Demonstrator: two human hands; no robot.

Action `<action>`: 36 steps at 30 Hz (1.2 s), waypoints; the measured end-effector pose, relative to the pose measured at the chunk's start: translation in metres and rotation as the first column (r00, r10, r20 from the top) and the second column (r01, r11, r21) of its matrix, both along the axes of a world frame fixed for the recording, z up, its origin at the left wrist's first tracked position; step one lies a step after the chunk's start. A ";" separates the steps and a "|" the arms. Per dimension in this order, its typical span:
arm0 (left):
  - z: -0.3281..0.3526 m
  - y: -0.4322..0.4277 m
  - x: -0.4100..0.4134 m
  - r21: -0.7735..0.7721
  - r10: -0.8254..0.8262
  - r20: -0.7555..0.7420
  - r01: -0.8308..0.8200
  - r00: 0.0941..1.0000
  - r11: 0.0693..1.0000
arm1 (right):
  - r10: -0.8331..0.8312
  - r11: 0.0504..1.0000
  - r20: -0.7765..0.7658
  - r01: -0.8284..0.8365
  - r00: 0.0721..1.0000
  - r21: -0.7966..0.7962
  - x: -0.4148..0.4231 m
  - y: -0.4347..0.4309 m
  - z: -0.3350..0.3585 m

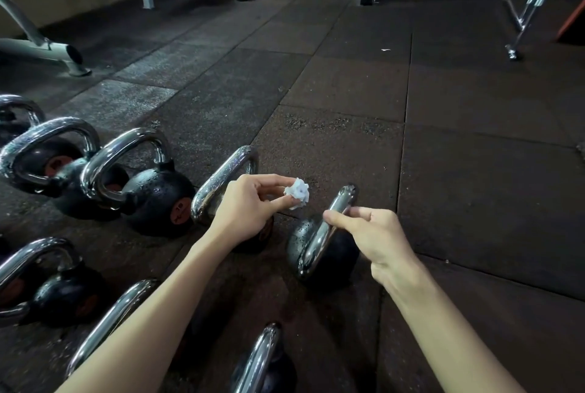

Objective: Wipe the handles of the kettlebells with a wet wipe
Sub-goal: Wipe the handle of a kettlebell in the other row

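Dark rubber tile floor (348, 91) fills most of the view. Grey steel machine frame (38, 50) at far left, chrome bench frame (522, 3) at far right, both well back.

Black kettlebells with chrome loop handles (152, 196) stand on the floor in 2 rows, left and bottom of view. Handles look speckled.

1 separate black kettlebell with a chrome handle (342, 253) stands at the right end of the group, centre of view, right under the right hand (376, 234). Right hand: thumb and curled index finger pinch the upper part of that handle, other fingers curled in behind.

Left hand (250, 202) is up and left of it, in front of the neighbouring kettlebell's handle (228, 177); cannot tell if it touches the metal. Left thumb and fingertips pinch a small crumpled white wet wipe (297, 197).

The wipe sticks out right of the left fingertips, between the 2 hands, just up-left of the held handle's top, apart from the chrome.

Small white scrap (385, 50) lies on the floor mid-distance.
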State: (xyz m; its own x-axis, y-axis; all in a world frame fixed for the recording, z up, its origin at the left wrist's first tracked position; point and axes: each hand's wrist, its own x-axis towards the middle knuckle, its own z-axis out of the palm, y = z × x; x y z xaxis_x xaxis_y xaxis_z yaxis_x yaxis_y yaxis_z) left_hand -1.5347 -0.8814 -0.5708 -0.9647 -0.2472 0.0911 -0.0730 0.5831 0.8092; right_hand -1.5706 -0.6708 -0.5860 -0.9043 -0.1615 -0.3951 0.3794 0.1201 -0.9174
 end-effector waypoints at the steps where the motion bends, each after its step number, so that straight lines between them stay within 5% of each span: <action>1: -0.001 0.002 0.000 0.004 -0.013 -0.007 0.013 1.000 1.000 | 0.000 1.000 -0.022 0.000 1.000 -0.025 0.006 0.006 0.000; 10: -0.037 0.041 -0.024 0.056 -0.151 0.052 0.148 0.987 0.987 | 0.038 0.999 -0.219 -0.043 0.975 -0.017 0.052 0.046 -0.006; 26: -0.040 0.066 -0.044 -0.065 -0.349 0.136 0.359 0.927 0.931 | 0.068 0.997 -0.193 -0.060 0.979 0.048 0.047 0.064 -0.005; 36: -0.051 0.083 -0.038 0.083 -0.215 0.015 0.213 0.976 0.974 | 0.086 0.996 -0.172 -0.081 0.981 0.039 0.041 0.071 -0.003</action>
State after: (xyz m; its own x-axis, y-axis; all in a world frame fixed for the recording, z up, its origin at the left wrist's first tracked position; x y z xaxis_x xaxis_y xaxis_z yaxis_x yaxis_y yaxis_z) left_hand -1.5729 -0.7981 -0.6217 -0.9976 -0.0403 0.0560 0.0269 0.5205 0.8535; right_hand -1.5297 -0.6002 -0.5893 -0.9433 -0.2293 -0.2398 0.2026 0.1744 -0.9636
